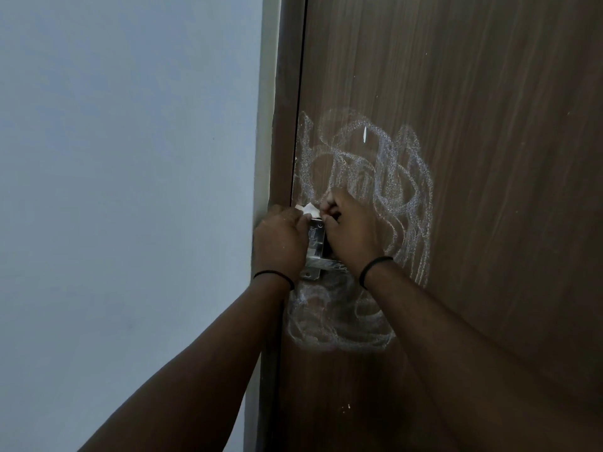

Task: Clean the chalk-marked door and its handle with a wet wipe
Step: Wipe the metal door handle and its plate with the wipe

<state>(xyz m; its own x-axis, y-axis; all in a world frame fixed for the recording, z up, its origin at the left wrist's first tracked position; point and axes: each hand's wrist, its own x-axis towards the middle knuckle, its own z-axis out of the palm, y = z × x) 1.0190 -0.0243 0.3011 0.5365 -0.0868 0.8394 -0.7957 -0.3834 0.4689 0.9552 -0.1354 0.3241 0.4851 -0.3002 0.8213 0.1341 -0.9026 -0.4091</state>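
Observation:
A brown wooden door (489, 125) carries white chalk scribbles (401, 177) above and below its metal handle plate (316, 243). Both hands are at the top of the plate. My left hand (280, 243) and my right hand (349, 230) each pinch an edge of a small white wet wipe (308, 209) held between them just above the plate. The handle's lever is mostly hidden behind my right hand. More chalk loops (339, 324) lie under my wrists.
A pale blue-grey wall (130, 190) fills the left half. The door frame (280, 125) runs vertically between wall and door, right beside my left hand. A black band sits on each wrist.

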